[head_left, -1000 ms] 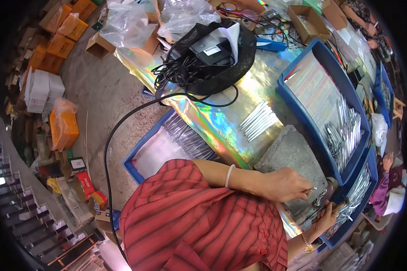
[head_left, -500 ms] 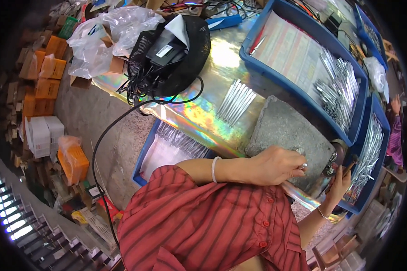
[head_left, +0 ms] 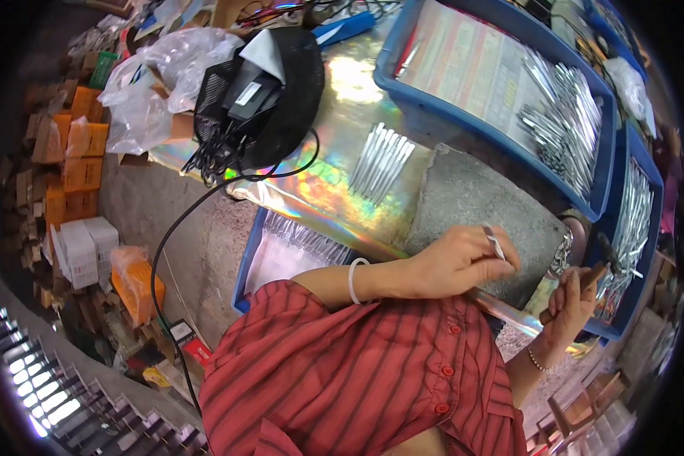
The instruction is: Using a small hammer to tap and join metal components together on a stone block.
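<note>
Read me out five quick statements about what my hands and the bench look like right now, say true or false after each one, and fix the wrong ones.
1. The right hand holds a wooden-handled tool. True.
2. The left hand is down inside a blue tray. False: in this view it overlaps the grey slab.
3. Several silver rods lie together on the shiny sheet. True.
4. The black mesh bag is to the right of the grey slab. False: it is to the left.
5. The shirt is red with darker stripes. True.
</note>
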{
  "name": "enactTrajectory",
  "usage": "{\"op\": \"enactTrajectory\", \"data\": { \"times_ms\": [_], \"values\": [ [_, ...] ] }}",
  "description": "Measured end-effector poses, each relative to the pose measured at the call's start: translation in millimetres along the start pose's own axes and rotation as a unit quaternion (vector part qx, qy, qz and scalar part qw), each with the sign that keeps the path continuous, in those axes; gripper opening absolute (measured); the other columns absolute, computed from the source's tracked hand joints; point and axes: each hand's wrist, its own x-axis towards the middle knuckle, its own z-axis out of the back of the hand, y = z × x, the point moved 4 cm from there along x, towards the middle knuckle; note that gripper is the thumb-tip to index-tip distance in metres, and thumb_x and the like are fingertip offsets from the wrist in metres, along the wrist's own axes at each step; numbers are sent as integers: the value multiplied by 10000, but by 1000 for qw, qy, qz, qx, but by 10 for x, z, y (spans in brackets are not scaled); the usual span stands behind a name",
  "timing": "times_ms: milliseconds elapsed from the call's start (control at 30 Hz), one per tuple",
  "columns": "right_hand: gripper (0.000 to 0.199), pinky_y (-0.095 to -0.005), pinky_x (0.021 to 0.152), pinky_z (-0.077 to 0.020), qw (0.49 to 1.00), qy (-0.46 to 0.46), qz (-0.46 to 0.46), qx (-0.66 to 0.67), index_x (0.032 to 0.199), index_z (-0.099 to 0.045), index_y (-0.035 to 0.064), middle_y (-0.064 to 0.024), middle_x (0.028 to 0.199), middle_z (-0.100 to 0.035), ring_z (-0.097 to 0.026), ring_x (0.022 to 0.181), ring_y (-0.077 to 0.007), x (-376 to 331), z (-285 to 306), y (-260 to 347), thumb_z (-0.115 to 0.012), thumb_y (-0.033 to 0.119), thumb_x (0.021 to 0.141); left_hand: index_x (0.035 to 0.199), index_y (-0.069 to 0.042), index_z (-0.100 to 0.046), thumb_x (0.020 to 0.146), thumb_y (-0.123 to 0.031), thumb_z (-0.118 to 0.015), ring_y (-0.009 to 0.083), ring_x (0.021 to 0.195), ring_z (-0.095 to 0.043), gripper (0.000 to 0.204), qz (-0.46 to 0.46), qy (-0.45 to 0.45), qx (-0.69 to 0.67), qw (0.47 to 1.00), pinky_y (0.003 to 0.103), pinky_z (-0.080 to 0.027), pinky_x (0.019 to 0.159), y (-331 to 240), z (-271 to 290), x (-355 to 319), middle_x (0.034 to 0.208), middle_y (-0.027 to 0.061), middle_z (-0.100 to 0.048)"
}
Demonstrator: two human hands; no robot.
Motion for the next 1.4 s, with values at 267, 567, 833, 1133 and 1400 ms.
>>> {"op": "enactTrajectory", "data": {
  "times_ms": [267, 567, 833, 1133, 1400],
  "values": [
    [158, -152, 337, -257, 989, 127, -50, 59, 971, -461, 49, -96, 792, -551, -330, 403, -22, -307, -665, 81, -570, 57, 857, 996, -10, -573, 919, -151, -519, 91, 705, -587, 170, 284, -50, -351, 891, 224, -493, 635, 133, 13, -32, 916, 79, -627],
    [146, -172, 358, -273, 965, 214, -111, 106, 930, -450, 36, -121, 731, -556, -359, 415, -38, -374, -930, 30, -565, 106, 874, 1015, -60, -548, 868, -138, -600, 115, 626, -535, 175, 306, -130, -507, 796, 218, -424, 540, 288, -63, -109, 908, 89, -613],
    [188, -171, 370, -281, 969, 224, -58, 89, 922, -461, 17, -113, 720, -565, -382, 429, -42, -359, -977, 44, -603, 125, 862, 1040, -92, -530, 875, -149, -592, 101, 609, -507, 185, 320, -125, -541, 768, 197, -400, 541, 312, -142, -118, 907, 79, -607],
    [150, -170, 397, -285, 974, 213, -44, 63, 911, -496, 20, -64, 695, -574, -401, 456, -34, -347, -1035, 66, -610, 99, 853, 995, -78, -555, 864, -159, -610, 83, 624, -532, 164, 316, -117, -570, 750, 202, -426, 540, 302, -154, -115, 892, 56, -628],
    [123, -169, 505, -353, 973, 224, 21, -55, 893, -514, 12, -32, 723, -581, -481, 596, -41, -334, -1019, 48, -601, 94, 860, 965, -74, -562, 857, -171, -620, 91, 654, -537, 156, 323, -116, -570, 747, 209, -423, 551, 305, -154, -128, 880, 45, -617]
  ]
}}
